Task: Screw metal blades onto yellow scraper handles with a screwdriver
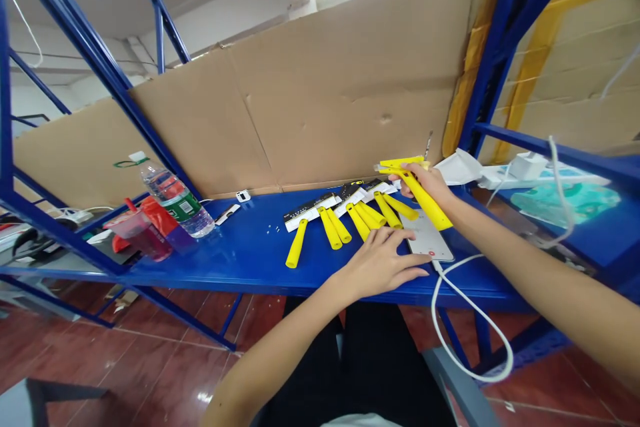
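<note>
My right hand (pixel 425 181) is closed around a yellow-handled scraper (pixel 425 199), its broad head up and its handle slanting down toward me. Below it lies a phone (pixel 427 237) with a white cable (pixel 480 310) plugged into its near end. My left hand (pixel 383 260) is open over the phone's left side, fingers spread; I cannot tell whether the fingertips touch the screen. Left of the phone lie several more yellow handles (pixel 330 228) on the blue shelf, many with black-and-white flat pieces (pixel 311 210) at their far ends. One yellow handle (pixel 297 245) lies furthest left.
On the left stand a water bottle (pixel 185 203) and a cup of red drink (pixel 143 237). A small white device (pixel 243 196) sits by the cardboard wall (pixel 345 93). To the right are a power strip (pixel 565 173) and a teal plastic packet (pixel 567 203). Blue posts (pixel 493 73) frame the shelf.
</note>
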A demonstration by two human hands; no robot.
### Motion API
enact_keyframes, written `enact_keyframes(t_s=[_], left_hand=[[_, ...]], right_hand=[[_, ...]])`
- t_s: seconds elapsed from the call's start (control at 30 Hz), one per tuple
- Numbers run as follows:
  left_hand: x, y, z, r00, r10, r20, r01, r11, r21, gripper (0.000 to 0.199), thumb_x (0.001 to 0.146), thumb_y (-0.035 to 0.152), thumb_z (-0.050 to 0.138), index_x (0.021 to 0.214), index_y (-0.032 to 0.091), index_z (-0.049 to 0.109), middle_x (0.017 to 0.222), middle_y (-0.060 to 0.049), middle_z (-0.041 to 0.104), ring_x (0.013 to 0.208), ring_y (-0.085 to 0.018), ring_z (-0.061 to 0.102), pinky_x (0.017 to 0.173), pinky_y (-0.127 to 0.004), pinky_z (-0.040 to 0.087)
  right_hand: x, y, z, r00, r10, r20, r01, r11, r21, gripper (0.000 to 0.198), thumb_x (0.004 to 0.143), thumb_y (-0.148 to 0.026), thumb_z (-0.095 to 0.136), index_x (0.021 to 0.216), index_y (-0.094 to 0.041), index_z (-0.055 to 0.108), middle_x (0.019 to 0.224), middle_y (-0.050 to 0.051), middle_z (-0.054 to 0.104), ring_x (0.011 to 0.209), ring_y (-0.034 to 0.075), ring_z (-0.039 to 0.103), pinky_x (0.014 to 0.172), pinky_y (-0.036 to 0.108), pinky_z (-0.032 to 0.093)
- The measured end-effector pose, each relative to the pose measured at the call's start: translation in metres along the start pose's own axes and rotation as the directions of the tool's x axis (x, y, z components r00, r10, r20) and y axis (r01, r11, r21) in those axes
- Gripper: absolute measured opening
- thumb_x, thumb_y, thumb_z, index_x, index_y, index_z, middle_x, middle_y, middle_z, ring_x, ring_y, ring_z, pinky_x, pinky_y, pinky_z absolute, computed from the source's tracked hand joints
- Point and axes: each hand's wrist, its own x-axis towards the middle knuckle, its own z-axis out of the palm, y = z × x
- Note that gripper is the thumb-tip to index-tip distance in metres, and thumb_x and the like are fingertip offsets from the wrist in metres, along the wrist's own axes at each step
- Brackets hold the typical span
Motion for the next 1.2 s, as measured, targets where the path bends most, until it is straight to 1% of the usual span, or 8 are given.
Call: enact_keyframes(t_s=[0.17,0.37,0.53,0.7,0.83,0.97,1.07,1.2], left_hand=[[0.0,0.002,-0.001,1.0,-0.019,0.015,0.019,1.0,-0.023,0.042,0.111,0.054,0.056,0.139,0.033,0.081,0.154,-0.012,0.059,0.141,-0.034,0.052,0.119,-0.052,0.049],[0.001,0.003,0.0,0.998,-0.056,0.021,0.057,0.998,-0.029,0.049,0.111,0.058,0.052,0.142,0.031,0.08,0.151,-0.013,0.061,0.142,-0.036,0.052,0.121,-0.054,0.048],[0.0,0.002,0.005,0.997,-0.078,-0.003,0.078,0.997,-0.013,0.056,0.112,0.064,0.046,0.142,0.031,0.079,0.149,-0.012,0.06,0.141,-0.036,0.052,0.124,-0.053,0.045],[-0.002,0.001,0.01,0.993,-0.119,0.0,0.119,0.993,-0.014,0.058,0.111,0.068,0.043,0.147,0.035,0.076,0.151,-0.011,0.057,0.135,-0.035,0.056,0.121,-0.054,0.047],[-0.002,0.001,0.008,0.991,-0.133,-0.017,0.132,0.99,-0.044,0.061,0.111,0.067,0.046,0.149,0.027,0.072,0.151,-0.015,0.059,0.14,-0.037,0.054,0.122,-0.055,0.046],[-0.001,0.001,0.006,0.982,-0.189,-0.027,0.187,0.98,-0.061,0.067,0.108,0.069,0.051,0.149,0.019,0.069,0.157,-0.018,0.056,0.145,-0.04,0.049,0.125,-0.059,0.044],[0.001,0.0,0.006,0.976,-0.218,-0.003,0.217,0.974,-0.072,0.072,0.106,0.076,0.049,0.154,0.026,0.067,0.161,-0.016,0.052,0.148,-0.041,0.046,0.127,-0.062,0.041],[0.003,0.0,0.006,0.978,-0.207,0.027,0.209,0.976,-0.062,0.065,0.107,0.078,0.046,0.154,0.039,0.068,0.166,-0.012,0.047,0.153,-0.041,0.043,0.128,-0.065,0.037]], right_hand=[[0.002,0.004,-0.003,0.999,0.046,-0.014,-0.046,0.999,-0.02,0.025,0.09,-0.041,0.077,0.082,-0.018,0.07,0.059,0.005,0.069,0.051,0.013,0.05,0.053,0.032,0.037],[0.009,0.013,-0.006,0.999,0.038,0.012,-0.038,0.999,-0.031,0.032,0.082,-0.047,0.086,0.073,-0.025,0.064,0.051,0.003,0.061,0.049,0.015,0.047,0.052,0.036,0.032],[0.001,0.009,-0.001,0.999,0.026,0.039,-0.023,0.996,-0.082,0.037,0.084,-0.051,0.084,0.069,-0.025,0.062,0.049,0.003,0.055,0.049,0.015,0.046,0.054,0.038,0.03],[-0.003,0.006,0.001,0.997,0.026,0.078,-0.018,0.995,-0.098,0.033,0.088,-0.047,0.082,0.07,-0.024,0.066,0.049,0.003,0.052,0.049,0.016,0.046,0.055,0.039,0.029],[-0.003,0.006,0.0,0.995,0.035,0.092,-0.028,0.996,-0.084,0.032,0.092,-0.043,0.077,0.072,-0.019,0.071,0.05,0.004,0.052,0.05,0.016,0.049,0.055,0.039,0.029],[-0.003,0.007,-0.001,0.993,0.039,0.111,-0.029,0.996,-0.089,0.035,0.091,-0.047,0.082,0.073,-0.019,0.071,0.052,0.003,0.053,0.051,0.016,0.05,0.055,0.037,0.032],[0.002,0.012,-0.002,0.995,0.041,0.096,-0.03,0.993,-0.116,0.04,0.086,-0.053,0.084,0.072,-0.02,0.068,0.049,0.003,0.052,0.049,0.016,0.049,0.052,0.035,0.034],[0.011,0.022,-0.005,0.996,0.036,0.081,-0.025,0.991,-0.134,0.043,0.08,-0.057,0.086,0.073,-0.02,0.068,0.046,0.003,0.052,0.045,0.016,0.047,0.047,0.032,0.034]])
